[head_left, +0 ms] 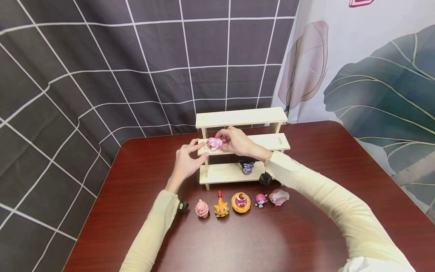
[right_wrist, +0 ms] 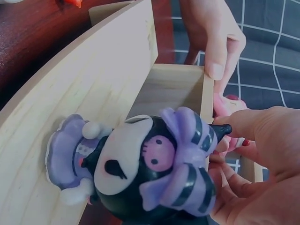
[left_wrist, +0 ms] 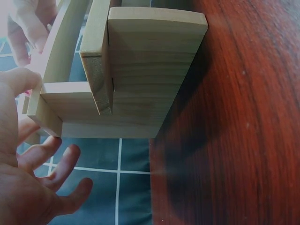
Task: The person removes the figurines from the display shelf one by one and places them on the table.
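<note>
My right hand pinches a small pink figurine at its right side, over the left end of a light wooden three-step display shelf, on the middle step. Part of the pink figurine shows beyond the fingers in the right wrist view. My left hand touches the left end of that step, thumb at its front edge and forefinger close to the figurine. Its other fingers spread loosely in the left wrist view. A black-hooded figurine with a striped purple bow stands on the bottom step below my right hand.
Along the table in front of the shelf stand a pink ice-cream figurine, an orange figurine, a tart-shaped figurine, a small pink-topped figurine and a pink-and-white figurine. A dark checked curtain hangs behind.
</note>
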Demonstrator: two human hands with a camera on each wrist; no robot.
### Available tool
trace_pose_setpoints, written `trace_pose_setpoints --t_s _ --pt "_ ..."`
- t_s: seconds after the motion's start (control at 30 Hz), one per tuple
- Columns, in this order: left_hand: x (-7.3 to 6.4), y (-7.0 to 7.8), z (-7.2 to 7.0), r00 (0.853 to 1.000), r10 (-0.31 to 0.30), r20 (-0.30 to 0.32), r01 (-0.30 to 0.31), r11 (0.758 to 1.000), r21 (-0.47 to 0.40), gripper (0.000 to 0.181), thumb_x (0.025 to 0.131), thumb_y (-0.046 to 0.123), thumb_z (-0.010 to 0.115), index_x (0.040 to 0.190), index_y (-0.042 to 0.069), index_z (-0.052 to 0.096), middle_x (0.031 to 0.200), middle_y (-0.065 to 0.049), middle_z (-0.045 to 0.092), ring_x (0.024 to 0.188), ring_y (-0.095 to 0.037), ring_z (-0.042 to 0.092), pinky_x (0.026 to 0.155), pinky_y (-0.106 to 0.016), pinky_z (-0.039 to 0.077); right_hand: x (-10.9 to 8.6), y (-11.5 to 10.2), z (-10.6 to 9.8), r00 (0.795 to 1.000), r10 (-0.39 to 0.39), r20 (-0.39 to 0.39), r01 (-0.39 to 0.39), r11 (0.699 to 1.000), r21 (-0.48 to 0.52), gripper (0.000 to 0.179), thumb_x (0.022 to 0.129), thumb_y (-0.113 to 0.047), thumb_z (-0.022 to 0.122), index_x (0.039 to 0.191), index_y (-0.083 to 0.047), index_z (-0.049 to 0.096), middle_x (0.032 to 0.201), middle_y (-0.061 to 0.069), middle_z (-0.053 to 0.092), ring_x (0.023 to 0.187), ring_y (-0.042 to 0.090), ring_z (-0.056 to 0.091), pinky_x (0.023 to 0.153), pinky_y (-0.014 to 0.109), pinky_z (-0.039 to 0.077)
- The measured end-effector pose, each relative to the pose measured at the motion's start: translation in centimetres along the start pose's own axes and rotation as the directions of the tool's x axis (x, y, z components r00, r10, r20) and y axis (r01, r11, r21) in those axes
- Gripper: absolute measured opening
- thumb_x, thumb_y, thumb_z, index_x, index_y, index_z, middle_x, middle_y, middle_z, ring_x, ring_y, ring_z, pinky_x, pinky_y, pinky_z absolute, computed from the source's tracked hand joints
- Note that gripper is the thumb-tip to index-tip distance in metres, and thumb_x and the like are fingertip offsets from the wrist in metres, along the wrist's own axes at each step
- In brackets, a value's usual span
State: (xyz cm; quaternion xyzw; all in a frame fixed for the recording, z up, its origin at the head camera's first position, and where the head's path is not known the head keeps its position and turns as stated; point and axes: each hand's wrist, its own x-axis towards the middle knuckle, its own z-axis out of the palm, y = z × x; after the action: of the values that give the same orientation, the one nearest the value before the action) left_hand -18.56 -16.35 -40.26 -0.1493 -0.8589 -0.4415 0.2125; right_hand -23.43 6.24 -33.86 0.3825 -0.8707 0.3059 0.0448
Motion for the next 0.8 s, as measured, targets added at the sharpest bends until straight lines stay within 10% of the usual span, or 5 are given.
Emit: trace_pose_setpoints --t_s 0.8 --pt "-0.1 0.3 0.0 1.000 -0.007 -0.005 0.007 1.000 0.003 0.041 0.083 0.022 0.082 0.120 0.006 0.074 0.134 -0.017 0.061 0.105 -0.036 0.059 0.088 -0.051 0.043 -2.0 0.6 -1.0 0.997 -0.062 -0.036 0.062 0.998 0.023 0.031 0.081 -0.002 0.078 0.110 -0.004 0.066 0.088 0.011 0.059 0.081 0.027 0.059 0.070 0.037 0.050"
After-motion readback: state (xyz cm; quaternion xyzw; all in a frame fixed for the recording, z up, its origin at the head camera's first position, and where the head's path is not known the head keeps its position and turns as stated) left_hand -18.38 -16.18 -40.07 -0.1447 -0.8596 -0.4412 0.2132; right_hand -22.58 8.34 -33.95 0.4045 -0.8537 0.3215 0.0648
